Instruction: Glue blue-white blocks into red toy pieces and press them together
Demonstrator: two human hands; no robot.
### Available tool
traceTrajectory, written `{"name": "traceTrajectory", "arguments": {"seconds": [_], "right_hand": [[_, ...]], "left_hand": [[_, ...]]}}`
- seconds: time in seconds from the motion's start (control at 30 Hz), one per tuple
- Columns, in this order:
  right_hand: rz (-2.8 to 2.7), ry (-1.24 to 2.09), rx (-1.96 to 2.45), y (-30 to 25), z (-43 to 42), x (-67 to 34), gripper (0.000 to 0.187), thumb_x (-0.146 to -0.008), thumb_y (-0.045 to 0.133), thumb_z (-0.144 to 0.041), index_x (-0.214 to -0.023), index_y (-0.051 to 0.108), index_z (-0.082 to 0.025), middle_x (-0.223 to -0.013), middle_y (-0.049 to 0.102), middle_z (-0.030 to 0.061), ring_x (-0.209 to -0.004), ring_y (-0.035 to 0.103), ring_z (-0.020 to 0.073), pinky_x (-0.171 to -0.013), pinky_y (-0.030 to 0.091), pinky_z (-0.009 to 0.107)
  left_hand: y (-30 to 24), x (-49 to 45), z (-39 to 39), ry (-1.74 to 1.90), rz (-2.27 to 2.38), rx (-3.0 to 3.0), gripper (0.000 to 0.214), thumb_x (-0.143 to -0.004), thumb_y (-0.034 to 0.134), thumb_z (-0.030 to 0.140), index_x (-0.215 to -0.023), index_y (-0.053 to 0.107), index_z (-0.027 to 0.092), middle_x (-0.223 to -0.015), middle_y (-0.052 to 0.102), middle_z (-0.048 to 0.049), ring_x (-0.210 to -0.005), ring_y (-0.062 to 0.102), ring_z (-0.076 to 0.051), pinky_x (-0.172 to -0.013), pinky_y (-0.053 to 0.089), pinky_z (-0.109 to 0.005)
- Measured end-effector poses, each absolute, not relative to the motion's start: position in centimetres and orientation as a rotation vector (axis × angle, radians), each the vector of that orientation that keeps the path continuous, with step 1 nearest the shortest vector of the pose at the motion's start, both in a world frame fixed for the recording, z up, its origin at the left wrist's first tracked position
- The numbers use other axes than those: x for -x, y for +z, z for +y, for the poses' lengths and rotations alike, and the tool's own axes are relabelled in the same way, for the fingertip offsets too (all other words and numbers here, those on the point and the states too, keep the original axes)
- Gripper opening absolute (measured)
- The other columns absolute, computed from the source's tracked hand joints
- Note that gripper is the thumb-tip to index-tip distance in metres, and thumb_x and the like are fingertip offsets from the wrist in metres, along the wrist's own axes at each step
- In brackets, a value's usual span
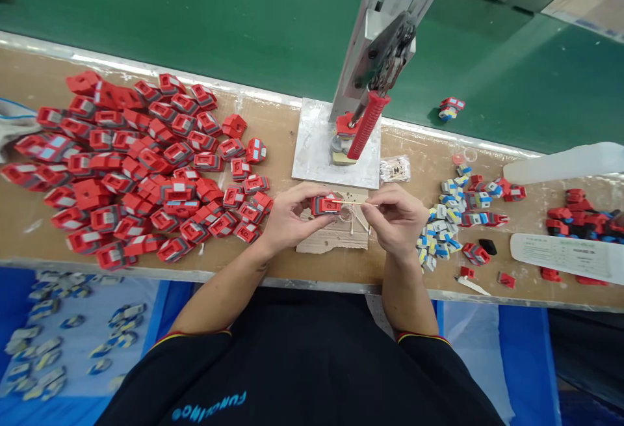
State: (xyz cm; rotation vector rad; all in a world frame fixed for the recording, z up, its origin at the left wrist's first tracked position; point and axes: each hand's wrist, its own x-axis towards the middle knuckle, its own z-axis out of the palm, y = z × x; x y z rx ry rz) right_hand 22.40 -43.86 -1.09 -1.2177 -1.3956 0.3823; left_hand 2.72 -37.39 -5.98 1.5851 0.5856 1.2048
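Note:
Between the thumb and fingers of my left hand [287, 218] is a red toy car body [325, 205], its hollow side facing up. My right hand [397, 218] pinches a thin cotton swab [351, 203], whose far end reaches the red part. Under both hands lies a torn piece of cardboard [312, 242] with a few more swabs [351, 228] on it and a small clear round dish or ring, partly hidden. Just beyond stands a hand press with a red handle [369, 125] on a metal plate [312, 146].
A large heap of red car bodies [146, 166] covers the left of the bench. A swab pack [395, 168] lies beside the press. To the right are small blue, white and yellow parts [443, 218] and translucent plastic containers [565, 253]. Blue bins [166, 302] sit below the front edge.

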Motion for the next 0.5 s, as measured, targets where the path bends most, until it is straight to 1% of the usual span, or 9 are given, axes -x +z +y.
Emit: {"name": "traceTrajectory", "arguments": {"seconds": [0.17, 0.23, 0.3, 0.4, 0.5], "right_hand": [[-1.379, 0.362, 1.241, -0.5, -44.4, -23.2, 0.016, -0.091, 0.084, -0.027, -0.077, 0.078, -0.026, -0.064, 0.071, -0.0011, -0.054, 0.055, 0.0134, -0.049, 0.04, 0.03], [-1.362, 0.357, 1.213, -0.3, -44.6, -23.9, 0.016, -0.092, 0.083, -0.028, -0.077, 0.078, -0.026, -0.064, 0.07, -0.0011, -0.055, 0.057, 0.0137, -0.05, 0.041, 0.03], [-1.411, 0.391, 1.224, -0.4, -44.8, -24.8, 0.016, -0.091, 0.082, -0.026, -0.076, 0.077, -0.026, -0.065, 0.071, -0.0014, -0.055, 0.058, 0.0134, -0.051, 0.042, 0.029], [-1.609, 0.521, 1.376, -0.9, -44.7, -25.6, 0.015, -0.09, 0.079, -0.022, -0.075, 0.077, -0.024, -0.066, 0.073, -0.0007, -0.055, 0.058, 0.0128, -0.053, 0.043, 0.028], [-1.751, 0.616, 1.546, -1.7, -44.2, -25.7, 0.016, -0.091, 0.076, -0.023, -0.075, 0.077, -0.023, -0.071, 0.077, 0.002, -0.063, 0.065, 0.0143, -0.06, 0.046, 0.028]], "left_hand": [[-6.2, -2.6, -37.1, 1.249, 0.588, -1.625, 0.034, -0.086, 0.094, 0.034, -0.117, 0.083, 0.024, -0.107, 0.084, -0.0076, -0.096, 0.081, -0.019, -0.082, 0.066, -0.028], [-6.3, -2.5, -37.0, 1.248, 0.606, -1.646, 0.034, -0.086, 0.094, 0.035, -0.116, 0.083, 0.024, -0.107, 0.084, -0.0079, -0.097, 0.081, -0.02, -0.084, 0.066, -0.03], [-6.4, -2.3, -36.8, 1.24, 0.651, -1.661, 0.033, -0.086, 0.093, 0.036, -0.115, 0.083, 0.023, -0.108, 0.084, -0.0088, -0.099, 0.081, -0.021, -0.085, 0.067, -0.032], [-6.5, -2.0, -36.6, 1.213, 0.731, -1.679, 0.033, -0.086, 0.092, 0.038, -0.113, 0.082, 0.022, -0.11, 0.084, -0.0098, -0.102, 0.081, -0.023, -0.09, 0.067, -0.036], [-6.5, -1.8, -36.5, 1.191, 0.774, -1.743, 0.031, -0.087, 0.091, 0.037, -0.113, 0.082, 0.023, -0.11, 0.084, -0.0086, -0.104, 0.08, -0.024, -0.095, 0.066, -0.039]]}}
